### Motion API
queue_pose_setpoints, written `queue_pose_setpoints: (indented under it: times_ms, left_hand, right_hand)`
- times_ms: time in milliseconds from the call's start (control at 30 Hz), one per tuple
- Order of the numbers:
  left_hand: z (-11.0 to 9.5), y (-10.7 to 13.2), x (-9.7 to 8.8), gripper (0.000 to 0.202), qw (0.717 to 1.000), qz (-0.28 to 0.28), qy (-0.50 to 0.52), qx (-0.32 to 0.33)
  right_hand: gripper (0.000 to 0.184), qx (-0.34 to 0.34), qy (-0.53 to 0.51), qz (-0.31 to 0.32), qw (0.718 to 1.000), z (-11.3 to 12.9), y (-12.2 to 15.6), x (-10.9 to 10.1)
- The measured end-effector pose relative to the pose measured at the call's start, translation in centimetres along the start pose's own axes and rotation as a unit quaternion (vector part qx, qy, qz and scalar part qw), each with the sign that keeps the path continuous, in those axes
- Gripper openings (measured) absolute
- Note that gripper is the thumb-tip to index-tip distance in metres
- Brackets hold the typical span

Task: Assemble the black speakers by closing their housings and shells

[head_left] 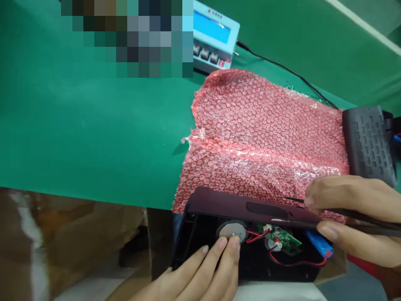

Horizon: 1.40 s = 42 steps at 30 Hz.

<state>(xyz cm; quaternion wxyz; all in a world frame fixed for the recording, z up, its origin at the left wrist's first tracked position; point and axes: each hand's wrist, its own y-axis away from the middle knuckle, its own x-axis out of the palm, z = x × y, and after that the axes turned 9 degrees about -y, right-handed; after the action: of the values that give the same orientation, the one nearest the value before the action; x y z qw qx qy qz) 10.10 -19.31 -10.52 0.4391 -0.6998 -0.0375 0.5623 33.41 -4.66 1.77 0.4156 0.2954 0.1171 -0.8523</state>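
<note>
A black plastic housing [200, 205] stands at the table's front edge, its inside facing me. It holds a round speaker [230, 230], a green circuit board [286, 238], a blue battery cell [319, 244] and red and black wires. My left hand [206, 271] reaches up from below, fingertips closed around a small metal screw [232, 235] against the speaker's back. In my right hand [357, 209] are dark tweezers [347, 214], held between thumb and fingers. One thin tip points left above the housing's upper edge.
Red bubble wrap [269, 125] lies behind the housing on the green tabletop [94, 138]. A light-blue device with a screen [216, 33] sits at the back, trailing a black cable [282, 67]. At right stands a black slotted part [369, 142]. Cardboard boxes [87, 234] are below left.
</note>
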Motion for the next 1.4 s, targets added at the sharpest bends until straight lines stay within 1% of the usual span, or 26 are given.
queue_pose_setpoints:
  times_ms: [67,100,133,200,233,300,367,433,467,500,567,600,633,700,767,867,933,1067,1167,1267,1400]
  left_hand:
    - [0.2,-0.3,-0.2,0.005,0.999,-0.026,-0.012,0.034]
    - [0.3,-0.4,-0.3,0.005,0.998,-0.023,-0.016,0.050]
    - [0.3,-0.5,-0.5,0.006,0.998,0.001,-0.015,0.053]
    - [0.3,-0.5,-0.9,0.008,0.998,0.040,-0.010,0.052]
    - [0.2,-0.5,-1.0,0.008,0.998,0.048,-0.008,0.049]
    - [0.1,-0.3,-1.0,0.005,0.998,0.034,-0.005,0.049]
    - [-0.1,-0.2,-1.0,0.005,0.999,0.026,-0.002,0.047]
    - [-0.1,-0.2,-0.9,0.007,0.999,0.024,0.003,0.042]
    - [-0.1,-0.3,-0.9,0.008,0.999,0.025,0.005,0.039]
    - [-0.1,-0.4,-0.9,0.009,0.999,0.026,0.004,0.037]
    - [-0.1,-0.5,-0.9,0.010,0.999,0.021,-0.001,0.037]
    - [-0.1,-0.6,-0.9,0.010,0.999,0.020,-0.003,0.036]
    - [-0.1,-0.6,-0.8,0.010,0.999,0.021,-0.004,0.033]
    - [-0.2,-0.7,-0.8,0.009,0.999,0.020,-0.003,0.026]
    - [-0.3,-0.6,-0.7,0.008,1.000,0.010,-0.001,0.018]
    - [-0.5,-0.5,-0.6,0.008,1.000,-0.001,0.001,0.011]
    - [-0.5,-0.4,-0.7,0.007,1.000,-0.001,0.003,0.010]
    - [-0.4,-0.2,-0.8,0.008,1.000,0.005,0.005,0.018]
    - [-0.4,0.0,-0.8,0.011,1.000,0.005,0.007,0.020]
    - [-0.5,0.1,-0.8,0.012,1.000,0.008,0.015,0.017]
    - [-0.5,0.1,-0.9,0.010,1.000,0.014,0.023,0.016]
  right_hand:
    - [0.012,-0.027,-0.032,0.006,0.999,-0.4,-0.2,0.4]
    - [0.009,-0.031,-0.045,0.011,0.998,-0.6,-0.4,0.4]
    - [0.007,-0.025,-0.055,0.014,0.998,-0.8,-0.7,0.4]
    - [0.009,0.005,-0.081,0.016,0.997,-1.0,-1.3,0.4]
    - [0.012,0.022,-0.098,0.015,0.995,-1.1,-1.7,0.4]
    - [0.019,0.042,-0.123,0.010,0.991,-1.2,-2.6,0.4]
    - [0.024,0.024,-0.102,-0.002,0.994,-1.0,-3.5,0.2]
    - [0.022,-0.006,-0.064,-0.010,0.998,-0.8,-4.6,-0.2]
    - [0.020,-0.021,-0.061,0.006,0.998,-0.6,-5.1,-0.4]
    - [0.023,-0.033,-0.072,0.043,0.996,-0.5,-5.5,-0.5]
    - [0.034,-0.052,-0.114,0.152,0.980,-0.4,-6.2,-0.5]
    - [0.041,-0.058,-0.122,0.205,0.969,-0.5,-6.3,-0.4]
    - [0.046,-0.059,-0.118,0.245,0.961,-0.7,-6.3,-0.1]
    - [0.054,-0.053,-0.100,0.287,0.951,-1.4,-6.0,0.5]
    - [0.056,-0.055,-0.105,0.293,0.949,-2.2,-5.6,1.1]
    - [0.052,-0.098,-0.141,0.267,0.948,-3.1,-5.3,1.8]
    - [0.044,-0.130,-0.152,0.254,0.946,-3.4,-5.5,2.2]
    - [0.029,-0.155,-0.156,0.264,0.939,-3.6,-6.1,3.2]
    - [0.026,-0.149,-0.176,0.298,0.926,-3.7,-6.7,3.5]
    - [0.023,-0.133,-0.197,0.345,0.908,-3.9,-7.5,3.1]
    - [0.010,-0.100,-0.237,0.417,0.872,-4.2,-8.9,2.6]
